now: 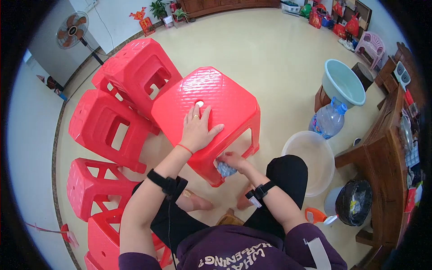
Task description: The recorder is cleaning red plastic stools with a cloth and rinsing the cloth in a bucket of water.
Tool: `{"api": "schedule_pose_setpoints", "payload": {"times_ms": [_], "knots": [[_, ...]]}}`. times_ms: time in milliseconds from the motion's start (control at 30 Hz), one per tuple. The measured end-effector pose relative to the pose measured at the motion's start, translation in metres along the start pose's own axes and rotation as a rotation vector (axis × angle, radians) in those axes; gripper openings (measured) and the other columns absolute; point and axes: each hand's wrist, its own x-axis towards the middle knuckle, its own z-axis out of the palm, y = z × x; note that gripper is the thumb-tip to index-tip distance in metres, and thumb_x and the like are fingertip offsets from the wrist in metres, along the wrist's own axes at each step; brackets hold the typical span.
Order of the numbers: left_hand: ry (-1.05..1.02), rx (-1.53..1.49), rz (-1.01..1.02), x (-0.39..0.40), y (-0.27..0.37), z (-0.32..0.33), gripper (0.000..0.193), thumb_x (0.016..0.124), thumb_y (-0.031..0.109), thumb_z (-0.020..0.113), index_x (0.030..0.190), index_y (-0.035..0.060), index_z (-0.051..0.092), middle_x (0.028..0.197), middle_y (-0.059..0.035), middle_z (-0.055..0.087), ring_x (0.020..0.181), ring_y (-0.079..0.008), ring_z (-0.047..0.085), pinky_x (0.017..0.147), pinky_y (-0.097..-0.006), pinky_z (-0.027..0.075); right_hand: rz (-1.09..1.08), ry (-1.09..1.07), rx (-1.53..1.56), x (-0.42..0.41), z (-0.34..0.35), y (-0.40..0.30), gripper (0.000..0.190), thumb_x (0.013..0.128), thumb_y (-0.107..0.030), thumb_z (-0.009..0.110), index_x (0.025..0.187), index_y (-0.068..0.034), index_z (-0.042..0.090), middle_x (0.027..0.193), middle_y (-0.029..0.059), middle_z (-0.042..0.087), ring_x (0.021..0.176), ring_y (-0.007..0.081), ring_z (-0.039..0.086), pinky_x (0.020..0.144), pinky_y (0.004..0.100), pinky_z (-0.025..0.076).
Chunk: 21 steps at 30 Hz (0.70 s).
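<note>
A red plastic stool (pixel 229 98) stands upright between my knees, its textured seat facing up. My left hand (pixel 199 130) rests flat on the seat with fingers spread, the fingertips beside the small hole in its middle. Below the seat's near edge, my right hand (pixel 234 161) grips a blue-grey checked cloth (pixel 225 169) against the stool's near leg. Part of the cloth is hidden behind that leg and my fingers.
More red stools (pixel 104 128) line my left. At right are a whitish plastic tub (pixel 290 148), a large clear bottle (pixel 329 119), a light blue basin (pixel 344 82), an orange spray bottle (pixel 314 216), a black-lined bin (pixel 352 202) and a wooden table (pixel 381 158). A fan (pixel 72 31) stands far left.
</note>
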Motion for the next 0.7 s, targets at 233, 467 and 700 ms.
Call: {"api": "schedule_pose_setpoints", "payload": {"times_ms": [233, 467, 700], "knots": [[-0.005, 0.053, 0.067, -0.049, 0.01, -0.012, 0.072, 0.081, 0.053, 0.053, 0.134, 0.0071, 0.036, 0.138, -0.0268, 0.029, 0.129, -0.041, 0.026, 0.105, -0.0498, 0.02, -0.418, 0.131, 0.199, 0.0, -0.023, -0.021, 0.036, 0.086, -0.017, 0.058, 0.118, -0.002, 0.053, 0.107, 0.0083, 0.061, 0.095, 0.0178, 0.058, 0.083, 0.0314, 0.046], [0.1, 0.049, -0.03, -0.044, -0.022, -0.054, 0.06, 0.087, 0.045, 0.048, 0.133, 0.0078, 0.038, 0.136, -0.023, 0.036, 0.127, -0.038, 0.032, 0.103, -0.0487, 0.024, -0.674, 0.065, 0.279, 0.008, 0.015, -0.075, 0.035, 0.084, -0.014, 0.057, 0.116, -0.001, 0.055, 0.104, 0.0095, 0.063, 0.094, 0.0213, 0.06, 0.083, 0.0326, 0.046], [0.243, -0.132, -0.022, 0.006, -0.103, -0.083, 0.045, 0.089, 0.041, 0.045, 0.116, 0.0057, 0.056, 0.117, -0.0163, 0.056, 0.111, -0.0282, 0.052, 0.092, -0.0382, 0.041, -0.579, 0.169, 0.161, 0.033, 0.037, -0.151, 0.025, 0.085, -0.014, 0.054, 0.104, 0.001, 0.057, 0.089, 0.0076, 0.063, 0.08, 0.0137, 0.06, 0.072, 0.0267, 0.047]]}}
